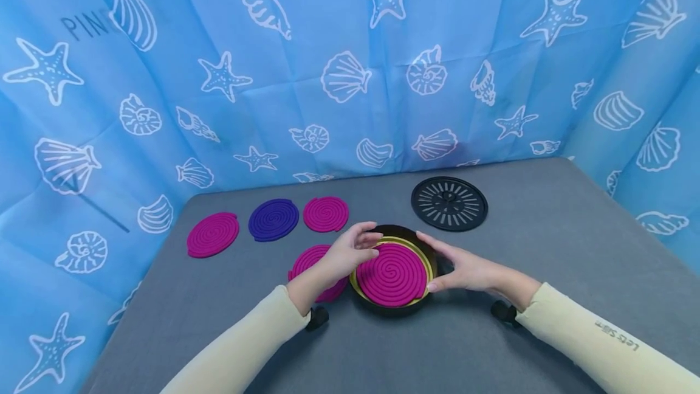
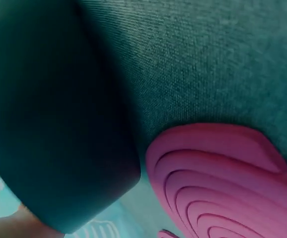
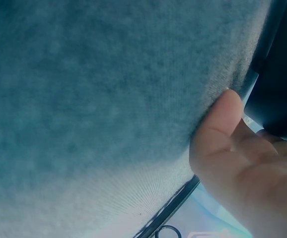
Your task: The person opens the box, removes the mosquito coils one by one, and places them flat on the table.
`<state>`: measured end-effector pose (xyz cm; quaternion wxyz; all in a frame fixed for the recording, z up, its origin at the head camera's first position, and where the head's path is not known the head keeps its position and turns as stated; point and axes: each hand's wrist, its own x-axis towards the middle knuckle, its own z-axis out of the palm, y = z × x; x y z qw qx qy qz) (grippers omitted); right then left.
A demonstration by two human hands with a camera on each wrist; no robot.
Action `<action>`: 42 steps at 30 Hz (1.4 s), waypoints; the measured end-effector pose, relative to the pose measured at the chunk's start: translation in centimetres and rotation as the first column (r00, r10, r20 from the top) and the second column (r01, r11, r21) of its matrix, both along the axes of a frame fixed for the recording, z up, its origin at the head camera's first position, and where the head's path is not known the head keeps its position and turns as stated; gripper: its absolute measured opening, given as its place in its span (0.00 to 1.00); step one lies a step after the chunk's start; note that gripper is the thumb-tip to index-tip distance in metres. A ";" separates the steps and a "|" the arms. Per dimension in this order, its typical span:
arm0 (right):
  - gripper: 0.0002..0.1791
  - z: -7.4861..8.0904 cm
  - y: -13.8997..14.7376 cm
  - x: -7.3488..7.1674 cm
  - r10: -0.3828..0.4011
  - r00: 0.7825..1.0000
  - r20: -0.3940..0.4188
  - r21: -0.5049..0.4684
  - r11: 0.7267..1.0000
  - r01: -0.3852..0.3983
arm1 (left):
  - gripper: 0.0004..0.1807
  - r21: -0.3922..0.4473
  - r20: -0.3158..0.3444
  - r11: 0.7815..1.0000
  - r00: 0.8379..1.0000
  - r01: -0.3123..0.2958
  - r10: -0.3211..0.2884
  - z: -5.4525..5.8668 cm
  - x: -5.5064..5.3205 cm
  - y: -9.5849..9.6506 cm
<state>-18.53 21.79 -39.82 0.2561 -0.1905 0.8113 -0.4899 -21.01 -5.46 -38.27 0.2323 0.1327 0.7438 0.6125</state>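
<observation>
A round black tin [image 1: 391, 311] with a gold inner rim stands on the grey table. Inside its rim lies a magenta spiral trivet [image 1: 391, 273]. My left hand [image 1: 350, 254] reaches over the tin's left side, thumb and loosely bent fingers near the trivet's upper left edge. On the right, my right hand [image 1: 465, 267] spreads its fingers along the rim, with the thumb near the trivet's lower right edge. A second magenta trivet [image 1: 306, 257] is partly hidden under my left wrist. The left wrist view shows the tin's dark wall [image 2: 59, 114] beside that trivet [image 2: 213, 173].
Farther left on the table lie a magenta trivet [image 1: 213, 234], a purple trivet [image 1: 273, 220] and another magenta trivet [image 1: 325, 214]. A black slotted disc [image 1: 449, 203] lies at the back right. A blue shell-print curtain [image 1: 350, 114] hangs behind the table [image 1: 569, 248].
</observation>
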 end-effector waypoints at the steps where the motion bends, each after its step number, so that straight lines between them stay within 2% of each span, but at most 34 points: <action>1: 0.52 0.0 0.0 0.0 0.003 1.000 -0.004 0.001 1.000 -0.003 | 0.30 -0.025 -0.003 1.000 1.000 -0.003 0.002 -0.1 -0.2 0.3; 7: 0.52 0.1 0.2 0.1 0.008 1.000 -0.011 -0.005 1.000 -0.008 | 0.32 -0.168 -0.036 0.986 0.999 -0.004 -0.002 -0.5 -0.8 1.7; 13: 0.51 0.2 0.1 0.2 0.015 1.000 0.002 -0.010 1.000 -0.015 | 0.32 -0.240 -0.057 0.971 0.998 -0.001 -0.013 -0.7 -0.7 2.2; 16: 0.51 0.1 0.1 0.2 0.015 1.000 0.004 -0.009 1.000 -0.015 | 0.32 -0.249 -0.072 0.968 0.997 -0.001 -0.017 -0.7 -0.6 2.3; 19: 0.51 0.1 0.0 0.2 0.020 1.000 0.004 -0.015 1.000 -0.020 | 0.31 -0.223 -0.069 0.975 0.998 -0.018 0.003 -0.8 -0.6 2.3; 27: 0.52 0.1 0.0 0.0 0.018 1.000 0.011 -0.017 1.000 -0.018 | 0.28 -0.081 -0.054 0.994 0.996 -0.069 0.065 -0.8 -0.6 1.9; 32: 0.52 0.2 0.0 0.0 0.023 1.000 0.004 -0.026 0.999 -0.023 | 0.24 0.019 -0.067 0.987 0.985 -0.159 0.160 -1.0 -0.7 1.9; 35: 0.52 0.3 0.0 0.0 0.026 1.000 -0.003 -0.026 0.999 -0.026 | 0.22 0.070 -0.057 0.980 0.980 -0.187 0.191 -1.0 -0.7 1.9; 38: 0.52 0.3 0.0 0.0 0.023 1.000 0.001 -0.017 1.000 -0.023 | 0.22 0.111 -0.009 0.974 0.980 -0.199 0.201 -0.9 -0.7 1.8; 42: 0.52 0.2 -0.1 -0.1 0.016 1.000 0.010 -0.005 1.000 -0.016 | 0.23 0.166 0.120 0.960 0.971 -0.223 0.205 -0.7 -0.7 1.6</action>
